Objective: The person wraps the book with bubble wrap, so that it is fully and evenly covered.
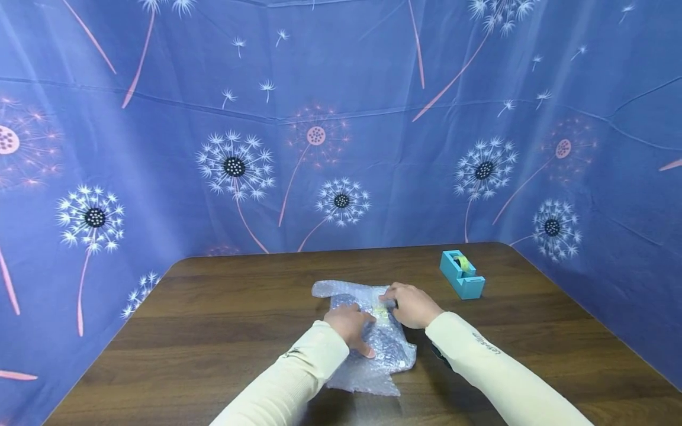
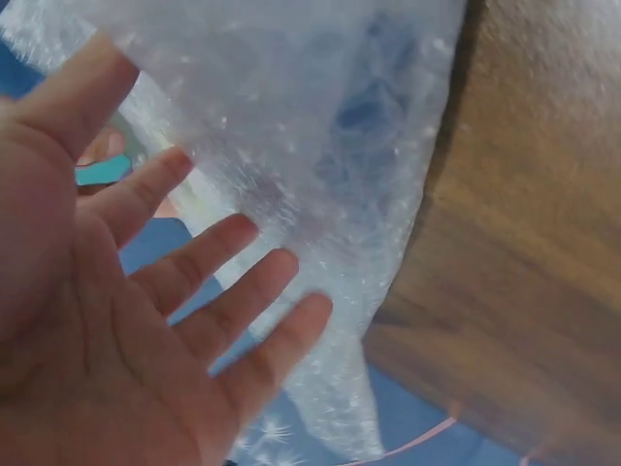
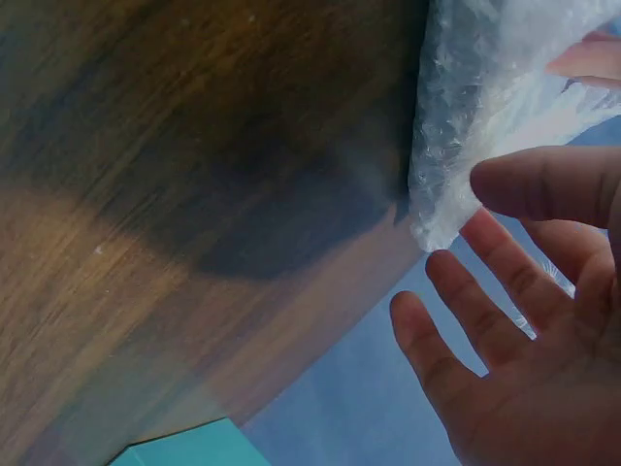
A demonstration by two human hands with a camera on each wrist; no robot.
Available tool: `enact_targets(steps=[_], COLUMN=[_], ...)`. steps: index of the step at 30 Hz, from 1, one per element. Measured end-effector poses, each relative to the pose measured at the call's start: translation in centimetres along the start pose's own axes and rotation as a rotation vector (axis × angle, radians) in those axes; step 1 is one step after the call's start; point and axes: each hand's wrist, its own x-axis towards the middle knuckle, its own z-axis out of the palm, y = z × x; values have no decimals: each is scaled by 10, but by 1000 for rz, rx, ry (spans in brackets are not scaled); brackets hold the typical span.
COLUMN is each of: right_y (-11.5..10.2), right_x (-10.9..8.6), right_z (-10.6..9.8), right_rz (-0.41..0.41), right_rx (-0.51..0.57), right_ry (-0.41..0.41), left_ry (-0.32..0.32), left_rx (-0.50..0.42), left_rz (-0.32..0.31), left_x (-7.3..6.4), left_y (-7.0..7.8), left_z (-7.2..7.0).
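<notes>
A bundle of clear bubble wrap [image 1: 396,349] lies on the table, with something bluish inside showing only dimly through it. My left hand [image 1: 348,325] rests on top of it, fingers spread and thumb held out; the left wrist view shows that palm [image 2: 116,340] with the fingertips along the wrap [image 2: 320,146]. At the wrap's upper right side is my right hand [image 1: 412,305], its fingertips at the edge beside a yellowish strip of tape [image 1: 380,312]. In the right wrist view the right hand's fingers [image 3: 475,301] extend loosely, with the thumb against the wrap [image 3: 456,116].
A turquoise tape dispenser [image 1: 462,275] with a yellow-green roll stands at the back right of the brown wooden table [image 1: 229,331]. Behind the table hangs a blue cloth [image 1: 373,148] printed with dandelions. One flap of wrap [image 1: 330,288] sticks out to the upper left.
</notes>
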Motion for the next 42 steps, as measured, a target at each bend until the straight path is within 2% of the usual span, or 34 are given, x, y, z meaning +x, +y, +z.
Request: enact_targets(steps=[6,9,12,18,25,28,31,37,40,42], right_y=[-3,-3,-1,-1,0,0,1,4,4,3], right_x=[-2,-2,-3,-2,-2,-1,-1,-2,-2,-3], right_z=[-2,-2,-2,-3,-2,-2,-2,1,2,2], right_rz=[7,15,16,30,47,49,53,50,44,42], right_rx=[-27,-31,-30,-13,-16,0,8,-8,-10,-8], right_ry=[-29,-40,-47,-58,-68,-67,-65,-60,-57,-53], left_ry=[62,68,66,15,39,30,36,39,43,35], left_rx=[276,345,304,164,75,34,39,64,74,52], left_rz=[-41,-46,-51,-46,58,73,67,1,-11,-20], left_x=[7,7,4,3,4,4,4,7,8,7], left_y=[5,8,9,2,-9,-10,-9,-7,-7,-8], left_z=[7,6,4,2,7,5,5,9,9,8])
